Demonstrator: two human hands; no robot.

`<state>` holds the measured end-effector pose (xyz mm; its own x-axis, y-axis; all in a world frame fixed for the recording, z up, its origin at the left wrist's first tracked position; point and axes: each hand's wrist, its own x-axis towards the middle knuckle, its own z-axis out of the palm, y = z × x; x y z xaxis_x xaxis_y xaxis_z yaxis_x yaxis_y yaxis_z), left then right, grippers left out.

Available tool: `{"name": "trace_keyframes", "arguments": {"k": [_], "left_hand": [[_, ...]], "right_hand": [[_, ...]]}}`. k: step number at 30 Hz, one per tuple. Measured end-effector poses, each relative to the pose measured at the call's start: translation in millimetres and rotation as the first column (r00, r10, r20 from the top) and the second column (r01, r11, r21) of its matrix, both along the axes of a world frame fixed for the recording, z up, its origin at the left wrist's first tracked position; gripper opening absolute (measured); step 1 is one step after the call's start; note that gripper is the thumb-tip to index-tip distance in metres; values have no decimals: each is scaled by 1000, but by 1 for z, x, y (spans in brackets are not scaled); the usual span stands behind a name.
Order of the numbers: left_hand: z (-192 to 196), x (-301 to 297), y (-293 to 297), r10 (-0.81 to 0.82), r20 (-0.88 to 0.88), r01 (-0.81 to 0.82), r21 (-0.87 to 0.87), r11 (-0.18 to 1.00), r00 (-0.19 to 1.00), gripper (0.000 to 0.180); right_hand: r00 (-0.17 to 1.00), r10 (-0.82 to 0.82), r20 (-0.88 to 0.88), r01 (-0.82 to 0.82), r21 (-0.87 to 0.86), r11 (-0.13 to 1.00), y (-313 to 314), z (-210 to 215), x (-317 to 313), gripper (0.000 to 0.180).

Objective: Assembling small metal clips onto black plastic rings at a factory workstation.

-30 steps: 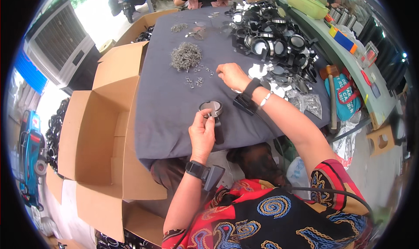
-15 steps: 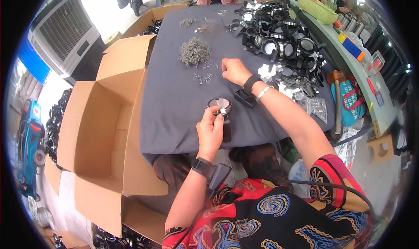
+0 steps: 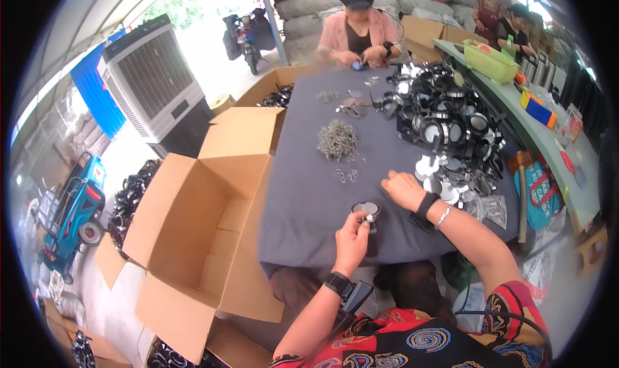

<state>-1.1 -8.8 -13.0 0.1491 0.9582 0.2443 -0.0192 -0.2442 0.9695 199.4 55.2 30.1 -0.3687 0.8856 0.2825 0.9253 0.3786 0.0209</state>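
Observation:
My left hand [image 3: 352, 244] pinches a round part [image 3: 366, 208] with a pale disc face, dark rim and black tail hanging below. A small bright metal piece shows at its thumb tip. To the right, my right hand [image 3: 404, 190] hovers over the cloth with thumb and fingers drawn together; whatever they hold, if anything, is too small to make out. Just beyond it lie several loose wire clips [image 3: 348, 175], and farther off a heap of metal clips [image 3: 337, 139]. Loose silver discs [image 3: 427, 167] lie right of my right hand.
A big heap of black-and-silver round parts [image 3: 445, 119] covers the table's far right. An open cardboard box [image 3: 187, 232] stands left of the grey tablecloth [image 3: 296, 207]. A hammer [image 3: 522, 200] lies at the right edge. Across the table, a co-worker [image 3: 361, 36] handles something small.
The view has tilted up and turned left, bringing the co-worker fully in. My right hand has drawn back slightly from the loose clips toward my left hand, which still holds the round part.

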Motion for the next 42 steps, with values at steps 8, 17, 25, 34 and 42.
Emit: {"name": "trace_keyframes", "arguments": {"k": [8,17,25,34,42], "left_hand": [[4,-4,10,-11,25,10,25,1000,1000,17],[15,-5,13,-62,34,67,-152,986,997,19],[12,-9,7,-85,69,97,-187,977,994,19],[10,-11,5,-68,116,84,-138,987,991,23],[18,0,9,-32,63,44,-197,979,998,17]], "right_hand": [[838,150,-525,-143,54,988,-34,30,-10,6],[575,104,-811,-157,15,988,-79,7,-48,6],[634,233,-737,-112,211,971,-78,-9,-61,7],[551,200,-810,-91,180,979,-73,-19,-72,8],[730,53,-682,6,84,996,-97,3,-33,7]]}}
